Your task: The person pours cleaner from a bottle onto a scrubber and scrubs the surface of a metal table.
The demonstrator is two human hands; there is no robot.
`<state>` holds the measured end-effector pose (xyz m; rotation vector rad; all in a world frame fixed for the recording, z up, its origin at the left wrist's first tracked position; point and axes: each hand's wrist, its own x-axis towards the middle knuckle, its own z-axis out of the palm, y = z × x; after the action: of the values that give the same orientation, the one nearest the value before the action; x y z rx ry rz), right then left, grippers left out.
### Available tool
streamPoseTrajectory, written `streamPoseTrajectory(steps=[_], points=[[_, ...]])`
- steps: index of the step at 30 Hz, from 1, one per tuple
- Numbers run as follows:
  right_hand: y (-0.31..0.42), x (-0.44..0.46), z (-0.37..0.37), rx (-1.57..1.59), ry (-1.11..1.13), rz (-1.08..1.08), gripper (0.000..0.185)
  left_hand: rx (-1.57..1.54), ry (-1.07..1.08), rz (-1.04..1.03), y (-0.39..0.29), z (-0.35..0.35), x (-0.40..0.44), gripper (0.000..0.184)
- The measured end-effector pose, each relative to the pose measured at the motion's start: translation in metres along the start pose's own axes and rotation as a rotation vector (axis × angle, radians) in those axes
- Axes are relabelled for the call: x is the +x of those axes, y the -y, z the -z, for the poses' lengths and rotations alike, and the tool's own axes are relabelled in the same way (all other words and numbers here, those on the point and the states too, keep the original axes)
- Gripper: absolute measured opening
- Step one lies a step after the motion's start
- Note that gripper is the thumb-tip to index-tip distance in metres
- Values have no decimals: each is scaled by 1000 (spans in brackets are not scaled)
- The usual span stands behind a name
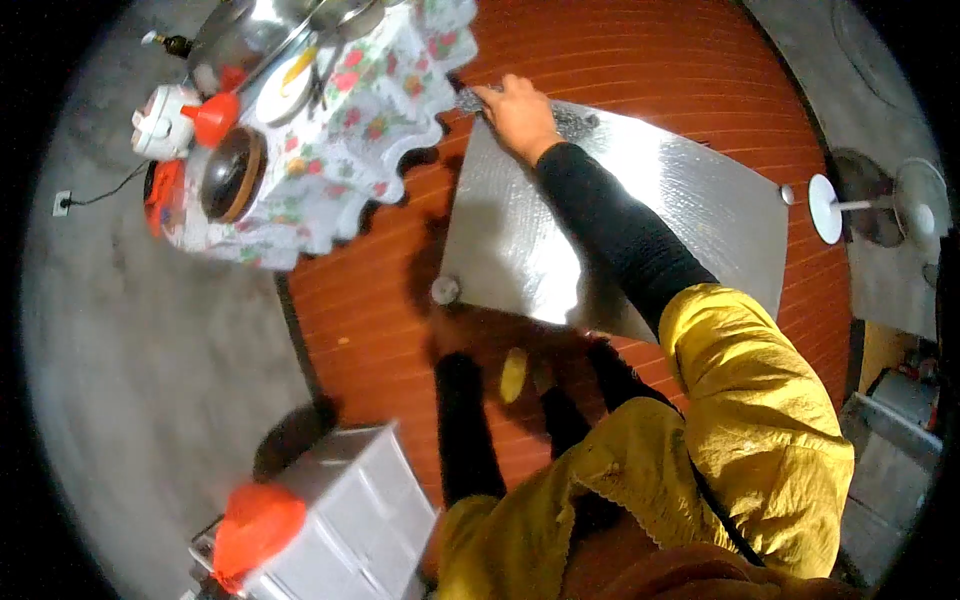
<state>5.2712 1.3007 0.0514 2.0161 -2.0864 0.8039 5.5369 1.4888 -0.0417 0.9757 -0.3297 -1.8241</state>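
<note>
A shiny silver foil sheet [690, 215] with a fine textured surface is spread out in front of me, lit by a strong glare. My right hand [520, 115] is at its far left corner, fingers closed on a crinkled edge. Small round silvery pieces show at the near left corner [445, 290] and the right corner [787, 194]. Below the near left corner is my left hand [452, 328], dark and smeared, so its fingers cannot be made out. A yellow oblong thing [513, 375] lies on the reddish-brown floor between my left arm and my legs.
At the upper left stands a table with a flowered cloth [350, 150], bearing a large metal pan [250, 40], a white plate [285, 95] and a lidded pot [232, 175]. A white cabinet [350, 500] with an orange bag [258, 525] is lower left. A white stand [825, 208] is right.
</note>
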Motion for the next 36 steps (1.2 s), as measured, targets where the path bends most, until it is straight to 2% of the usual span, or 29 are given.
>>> streamPoseTrajectory(steps=[4,5,7,9,10,11,13,15,16,17,18,19,21,22,24,26,27,28,29,31,32,33,35,36], points=[[-80,-29,46,-103,8,-128,31,-82,-66,-21,-4,-43,-16,51],[-100,-43,64,-103,24,-189,31,169,-23,-495,4,-58,-25,51],[-137,-79,100,-198,42,-290,32,406,37,-962,10,-50,-21,51],[-170,-122,138,-271,5,-407,33,-158,67,47,14,23,18,42],[-194,-146,149,-327,-27,-444,32,-156,84,52,20,44,32,42],[-210,-171,164,-369,-67,-494,32,367,16,-275,27,62,41,36],[-234,-211,184,-454,-85,-595,32,891,-39,-597,19,44,24,31],[-221,-227,185,-447,-47,-588,31,1683,-156,-353,-25,-39,-29,27],[-176,-211,192,-377,39,-568,28,1693,-136,-354,-24,-18,-8,27],[-150,-211,179,-339,102,-452,25,1694,83,-418,-15,21,18,37],[-87,-189,197,-44,252,-487,24,1696,199,-453,-16,25,21,43],[-72,-205,167,-50,198,-201,27,1691,317,-485,-18,28,22,49],[-21,-202,145,10,324,93,27,1083,322,-465,-44,-24,-14,50],[-14,-197,138,104,185,163,26,1095,257,-390,-50,-33,-15,48],[-52,-157,110,26,200,8,25,1149,200,-294,-65,-48,-11,43],[-122,-113,96,-147,100,-177,24,1206,200,-275,-68,-51,-1,41],[-147,-92,108,-200,21,-296,25,1226,33,-370,-67,-52,5,38],[-180,-84,102,-274,-73,-300,26,1240,-133,-461,-66,-54,13,37],[-199,-86,101,-283,-104,-308,26,1253,-133,-450,-68,-64,13,37],[-184,-101,112,-308,-61,-241,25,1245,-189,-312,-72,-96,17,42],[-169,-117,121,-233,-14,-218,25,1272,-135,-282,-68,-87,33,51],[-151,-138,131,-155,39,-199,26,1271,-135,-271,-61,-75,41,51],[-128,-163,154,-88,203,-198,33,1737,-349,-656,-46,-70,50,53],[-133,-159,153,-52,238,-235,33,1711,-377,-604,-45,-71,50,53]])
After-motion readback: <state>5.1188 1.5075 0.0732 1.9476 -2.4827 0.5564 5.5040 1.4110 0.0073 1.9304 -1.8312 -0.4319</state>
